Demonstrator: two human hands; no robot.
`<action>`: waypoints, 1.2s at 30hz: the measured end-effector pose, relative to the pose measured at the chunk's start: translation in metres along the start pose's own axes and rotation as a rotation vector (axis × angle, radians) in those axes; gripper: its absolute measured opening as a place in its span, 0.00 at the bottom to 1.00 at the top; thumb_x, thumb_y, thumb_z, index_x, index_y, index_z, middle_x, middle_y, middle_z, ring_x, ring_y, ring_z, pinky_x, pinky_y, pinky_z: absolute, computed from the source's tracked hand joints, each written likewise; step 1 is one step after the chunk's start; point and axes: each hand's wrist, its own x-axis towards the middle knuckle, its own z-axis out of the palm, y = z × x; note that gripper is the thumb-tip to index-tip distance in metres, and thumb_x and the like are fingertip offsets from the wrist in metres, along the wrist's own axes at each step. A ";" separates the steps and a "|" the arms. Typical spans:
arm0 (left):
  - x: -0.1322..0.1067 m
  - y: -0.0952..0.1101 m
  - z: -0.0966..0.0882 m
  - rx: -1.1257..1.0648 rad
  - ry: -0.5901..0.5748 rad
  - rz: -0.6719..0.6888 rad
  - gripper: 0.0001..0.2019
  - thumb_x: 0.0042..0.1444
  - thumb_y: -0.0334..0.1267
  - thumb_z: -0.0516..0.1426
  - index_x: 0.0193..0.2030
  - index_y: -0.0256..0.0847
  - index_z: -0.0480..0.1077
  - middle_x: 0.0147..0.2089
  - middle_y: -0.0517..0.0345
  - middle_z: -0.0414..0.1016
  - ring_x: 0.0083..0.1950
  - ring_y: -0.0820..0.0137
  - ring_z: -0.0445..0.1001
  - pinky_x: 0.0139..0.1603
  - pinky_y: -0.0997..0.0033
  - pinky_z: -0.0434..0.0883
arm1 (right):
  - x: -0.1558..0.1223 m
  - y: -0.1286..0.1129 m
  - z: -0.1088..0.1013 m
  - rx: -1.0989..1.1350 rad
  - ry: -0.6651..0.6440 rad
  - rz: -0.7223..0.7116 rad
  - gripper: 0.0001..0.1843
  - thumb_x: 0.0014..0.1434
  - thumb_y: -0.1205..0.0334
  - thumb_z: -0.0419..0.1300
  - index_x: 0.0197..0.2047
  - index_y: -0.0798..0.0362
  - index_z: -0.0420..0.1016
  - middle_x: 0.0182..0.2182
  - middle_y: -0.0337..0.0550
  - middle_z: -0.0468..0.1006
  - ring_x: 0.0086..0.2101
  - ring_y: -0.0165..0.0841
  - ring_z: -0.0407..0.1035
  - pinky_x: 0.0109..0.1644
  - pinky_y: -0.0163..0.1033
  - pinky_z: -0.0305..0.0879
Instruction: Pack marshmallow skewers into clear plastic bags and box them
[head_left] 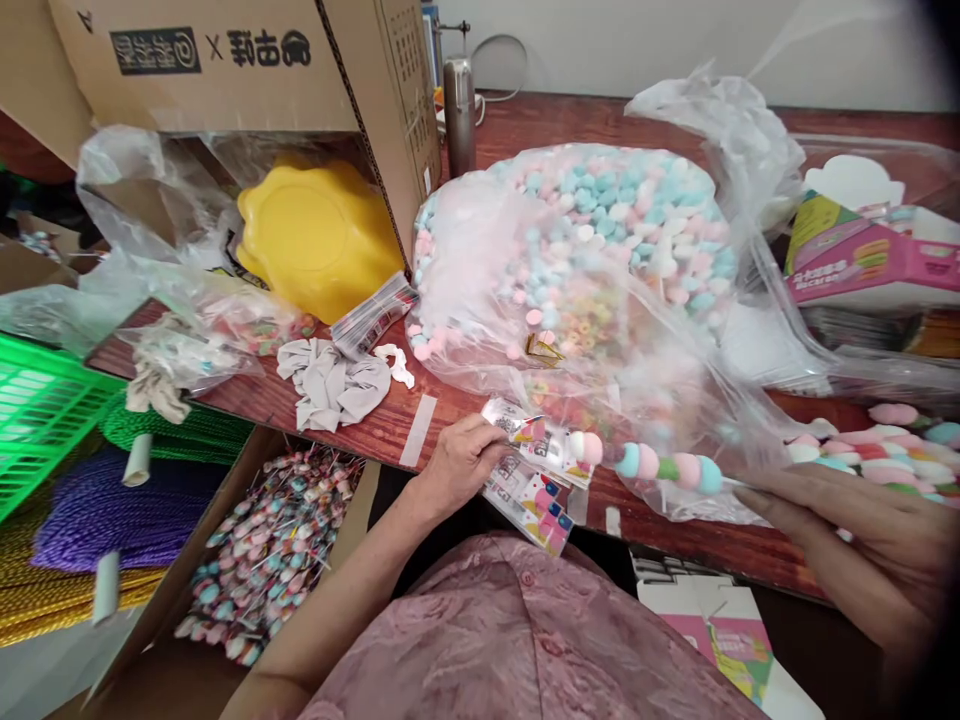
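Observation:
My left hand is closed at the table's front edge, pinching a printed plastic wrapper. Under it hangs another printed wrapper, over the edge above my lap. In the fingers of my right hand, at the right, is the stick end of a marshmallow skewer. Pink, blue, white and green pieces run along it, pointing left. Its far end overlaps the upper wrapper; whether it is inside, I cannot tell. Behind the skewer lies a big clear bag of small pastel marshmallows.
Loose marshmallows lie by my right hand. At the left are a grey cloth, a wrapper stack, a yellow lobed lid and a large carton. Below stands a box of finished skewers; a green basket is beyond.

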 end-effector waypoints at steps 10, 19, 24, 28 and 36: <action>0.000 0.004 0.000 0.004 0.052 -0.016 0.07 0.57 0.31 0.61 0.28 0.38 0.71 0.27 0.61 0.69 0.29 0.75 0.67 0.30 0.76 0.63 | 0.024 -0.016 0.033 -0.010 -0.060 -0.253 0.09 0.59 0.72 0.61 0.43 0.54 0.77 0.34 0.43 0.80 0.32 0.30 0.75 0.36 0.32 0.68; -0.002 0.001 0.002 0.003 0.071 -0.046 0.13 0.56 0.37 0.63 0.26 0.38 0.65 0.26 0.63 0.66 0.27 0.76 0.64 0.29 0.75 0.60 | 0.010 -0.021 0.031 -0.040 0.043 -0.135 0.06 0.60 0.67 0.62 0.42 0.50 0.78 0.33 0.41 0.81 0.32 0.32 0.76 0.39 0.34 0.71; -0.004 0.001 0.003 0.071 0.054 -0.018 0.12 0.58 0.38 0.61 0.27 0.39 0.63 0.27 0.62 0.65 0.28 0.74 0.64 0.30 0.74 0.61 | 0.012 -0.023 0.034 -0.029 0.063 -0.107 0.07 0.58 0.68 0.64 0.40 0.49 0.79 0.32 0.40 0.81 0.32 0.34 0.77 0.37 0.34 0.72; -0.003 0.006 0.007 0.304 -0.030 -0.042 0.05 0.61 0.34 0.56 0.34 0.39 0.67 0.33 0.57 0.69 0.34 0.69 0.67 0.36 0.70 0.66 | 0.011 -0.018 0.039 -0.026 0.042 -0.180 0.10 0.58 0.70 0.63 0.42 0.48 0.79 0.33 0.41 0.81 0.31 0.34 0.77 0.34 0.34 0.72; -0.003 0.016 0.009 0.383 -0.038 -0.100 0.09 0.61 0.29 0.52 0.32 0.39 0.70 0.33 0.54 0.68 0.35 0.68 0.67 0.36 0.69 0.65 | -0.008 -0.010 0.041 -0.011 0.054 -0.080 0.12 0.56 0.72 0.64 0.42 0.48 0.78 0.32 0.41 0.81 0.31 0.37 0.77 0.34 0.36 0.72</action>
